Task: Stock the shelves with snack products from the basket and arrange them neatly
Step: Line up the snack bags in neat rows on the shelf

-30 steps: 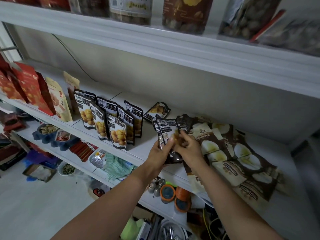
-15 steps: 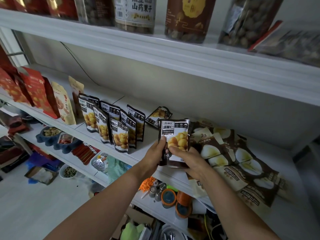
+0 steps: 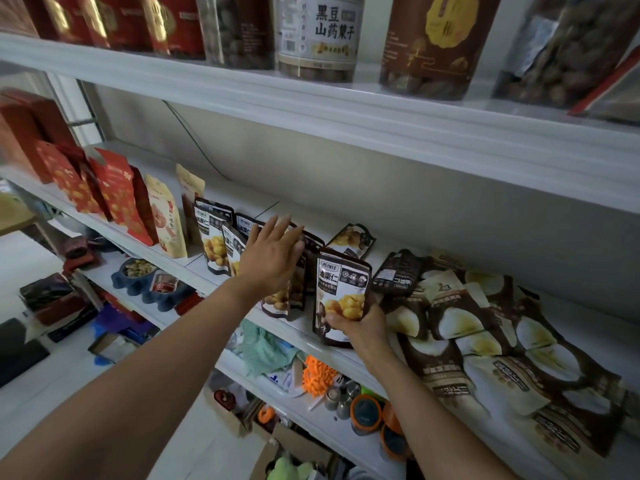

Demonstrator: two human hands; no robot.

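My right hand (image 3: 360, 327) grips the bottom of a dark chestnut pouch (image 3: 341, 289) and holds it upright at the front edge of the middle shelf (image 3: 304, 336). My left hand (image 3: 273, 254) is spread open, fingers straight, against the tops of a row of matching chestnut pouches (image 3: 214, 242) standing to the left. Another such pouch (image 3: 351, 239) lies flat behind, and one (image 3: 396, 273) lies back-side up to the right. The basket is out of view.
Brown-and-cream pouches (image 3: 485, 344) lie overlapped across the shelf's right part. Red bags (image 3: 114, 192) and beige bags (image 3: 166, 216) stand at left. Jars (image 3: 317, 36) line the upper shelf. Lower shelves hold blue dishes (image 3: 145, 278), cloth and small cans.
My left hand has let go of the pouch and moved left onto the standing row. My right hand alone now holds the pouch, upright and lower at the shelf's front.
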